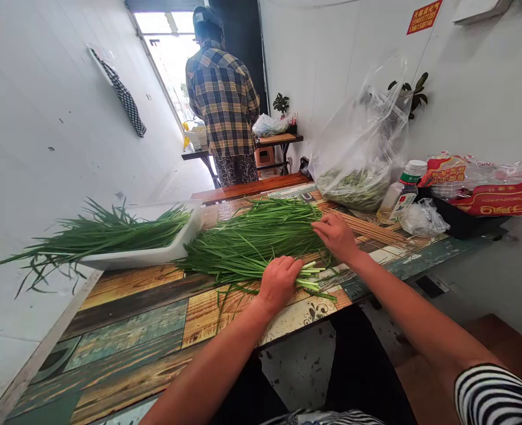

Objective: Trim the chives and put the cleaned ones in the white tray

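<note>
Garlic chives [256,230] lie in a wide green pile across the table, their leaves toward the left. My left hand [281,283] is closed round a small bunch at the near side of the pile, and its pale cut stems [311,276] stick out to the right of the fist. At the pile's right end is my right hand [337,237], its fingers drawn together against the chives; what is between the fingertips is too small to tell. Thin wooden skewers [371,227] lie spread just behind and right of that hand.
A white tray [190,233] with more chives stands on the left. At the back right are a clear bag of greens [353,186], a bottle [404,192], a crumpled plastic bag [424,218] and red packaging [495,198]. Beyond the table [145,330], a person [223,100] faces away.
</note>
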`<action>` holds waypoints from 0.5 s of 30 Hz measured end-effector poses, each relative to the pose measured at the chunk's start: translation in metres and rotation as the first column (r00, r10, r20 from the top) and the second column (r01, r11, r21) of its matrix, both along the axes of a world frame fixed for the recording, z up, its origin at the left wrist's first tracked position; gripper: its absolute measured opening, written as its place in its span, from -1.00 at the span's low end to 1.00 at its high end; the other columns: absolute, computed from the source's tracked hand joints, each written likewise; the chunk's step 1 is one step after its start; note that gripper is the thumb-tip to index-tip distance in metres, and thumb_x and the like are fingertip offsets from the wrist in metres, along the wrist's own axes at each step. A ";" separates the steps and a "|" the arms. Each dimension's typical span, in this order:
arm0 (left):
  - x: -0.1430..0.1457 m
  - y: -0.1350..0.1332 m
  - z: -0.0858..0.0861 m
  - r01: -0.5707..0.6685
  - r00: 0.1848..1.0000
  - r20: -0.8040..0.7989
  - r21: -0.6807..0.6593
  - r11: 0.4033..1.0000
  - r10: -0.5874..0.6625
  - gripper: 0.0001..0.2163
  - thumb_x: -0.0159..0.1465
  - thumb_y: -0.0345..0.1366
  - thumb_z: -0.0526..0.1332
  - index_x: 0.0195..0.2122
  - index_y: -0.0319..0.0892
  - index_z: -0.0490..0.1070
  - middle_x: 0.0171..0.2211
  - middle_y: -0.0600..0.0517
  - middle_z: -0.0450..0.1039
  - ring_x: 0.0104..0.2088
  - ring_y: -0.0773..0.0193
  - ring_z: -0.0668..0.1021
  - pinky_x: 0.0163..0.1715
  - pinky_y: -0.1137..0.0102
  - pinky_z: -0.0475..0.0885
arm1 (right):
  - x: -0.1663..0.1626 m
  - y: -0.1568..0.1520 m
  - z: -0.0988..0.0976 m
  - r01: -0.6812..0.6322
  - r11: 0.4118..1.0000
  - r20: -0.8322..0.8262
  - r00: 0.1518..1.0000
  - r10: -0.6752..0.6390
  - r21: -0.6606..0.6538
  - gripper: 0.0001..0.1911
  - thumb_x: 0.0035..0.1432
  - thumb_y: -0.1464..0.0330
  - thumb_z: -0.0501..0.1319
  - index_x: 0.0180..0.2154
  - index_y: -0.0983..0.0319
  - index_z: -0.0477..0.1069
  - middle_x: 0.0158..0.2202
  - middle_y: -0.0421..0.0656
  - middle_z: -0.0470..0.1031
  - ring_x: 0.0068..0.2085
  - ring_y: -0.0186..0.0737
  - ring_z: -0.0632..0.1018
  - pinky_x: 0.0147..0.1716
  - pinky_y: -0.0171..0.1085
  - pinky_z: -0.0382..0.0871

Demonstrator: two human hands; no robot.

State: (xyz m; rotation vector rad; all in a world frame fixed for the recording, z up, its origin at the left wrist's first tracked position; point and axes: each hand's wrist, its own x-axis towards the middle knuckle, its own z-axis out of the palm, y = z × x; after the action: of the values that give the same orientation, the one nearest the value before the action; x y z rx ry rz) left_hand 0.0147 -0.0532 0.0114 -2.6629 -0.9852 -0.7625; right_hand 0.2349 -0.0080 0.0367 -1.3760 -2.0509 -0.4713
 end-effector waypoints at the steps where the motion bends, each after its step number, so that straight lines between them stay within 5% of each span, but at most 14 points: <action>1: 0.000 0.000 0.001 0.003 1.000 0.005 0.006 1.000 -0.003 -0.86 0.30 -0.40 0.03 -0.21 -0.15 0.37 -0.42 0.01 0.36 -0.37 0.20 0.41 -0.36 0.35 0.32 | 0.000 0.003 0.000 -0.001 1.000 0.030 1.000 0.001 -0.001 -0.75 0.24 0.33 0.06 -0.19 0.20 0.50 -0.28 -0.06 0.36 -0.19 -0.10 0.30 -0.14 -0.16 0.22; 5: -0.001 -0.003 0.005 0.011 0.999 0.041 0.021 1.000 -0.012 -0.82 0.32 -0.38 0.00 -0.19 -0.17 0.38 -0.39 -0.02 0.38 -0.35 0.19 0.42 -0.34 0.33 0.35 | 0.001 0.001 0.005 -0.012 1.000 0.056 0.998 0.012 -0.005 -0.75 0.24 0.35 0.05 -0.29 0.21 0.51 -0.26 -0.05 0.36 -0.16 -0.09 0.28 -0.12 -0.14 0.21; 11: -0.002 -0.005 0.008 0.004 0.972 0.233 0.069 0.998 -0.020 -0.74 0.32 -0.37 0.00 -0.03 -0.15 0.36 -0.09 -0.12 0.43 -0.06 0.10 0.42 -0.04 0.18 0.31 | -0.017 -0.039 0.006 -0.255 0.966 0.005 0.967 0.255 -0.044 -0.77 0.24 0.32 0.05 -0.27 0.15 0.48 -0.19 -0.08 0.43 -0.11 -0.10 0.33 -0.07 -0.09 0.17; 15: 0.000 -0.003 0.006 0.083 0.978 0.190 0.040 0.996 -0.089 -0.76 0.32 -0.36 0.00 -0.06 -0.19 0.37 -0.23 -0.08 0.49 -0.21 0.17 0.46 -0.15 0.25 0.34 | -0.029 -0.057 -0.006 -0.345 0.936 0.017 0.938 0.347 -0.072 -0.72 0.28 0.35 -0.02 -0.26 0.20 0.46 -0.37 -0.12 0.47 -0.27 -0.19 0.37 -0.19 -0.17 0.20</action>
State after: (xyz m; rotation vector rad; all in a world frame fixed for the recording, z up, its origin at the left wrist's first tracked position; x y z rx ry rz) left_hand 0.0143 -0.0561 0.0170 -2.6585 -0.8965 -1.0606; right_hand 0.2062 -0.0651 0.0305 -1.0147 -2.2909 -0.2705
